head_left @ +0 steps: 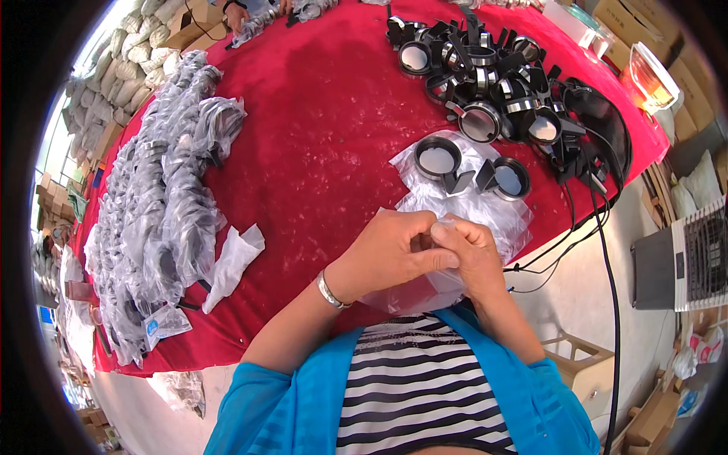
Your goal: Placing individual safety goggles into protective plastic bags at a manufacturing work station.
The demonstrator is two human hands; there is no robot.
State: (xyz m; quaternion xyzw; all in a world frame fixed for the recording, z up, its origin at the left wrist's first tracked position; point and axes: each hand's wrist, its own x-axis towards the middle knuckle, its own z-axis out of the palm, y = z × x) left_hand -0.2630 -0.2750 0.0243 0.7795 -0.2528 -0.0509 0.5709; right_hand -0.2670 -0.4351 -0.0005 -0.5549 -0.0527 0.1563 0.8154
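Note:
My left hand (390, 250) and my right hand (476, 254) meet over the near edge of the red table, thumbs and fingers pinched together. A thin clear plastic bag (413, 296) hangs from them; the exact grip is hidden behind the fingers. Just beyond lies a stack of clear plastic bags (504, 220). On that stack rest two round black fittings with silver bands and flat tabs, a left fitting (437, 158) and a right fitting (510, 178). A large heap of similar fittings (485, 80) lies behind them.
Rows of plastic-wrapped pieces (155, 189) cover the table's left side, with a loose white wrapper (235, 265) beside them. A black bag (599, 114) and black cables (610, 303) sit at the right edge. Another person's hand (236, 17) shows at the far left.

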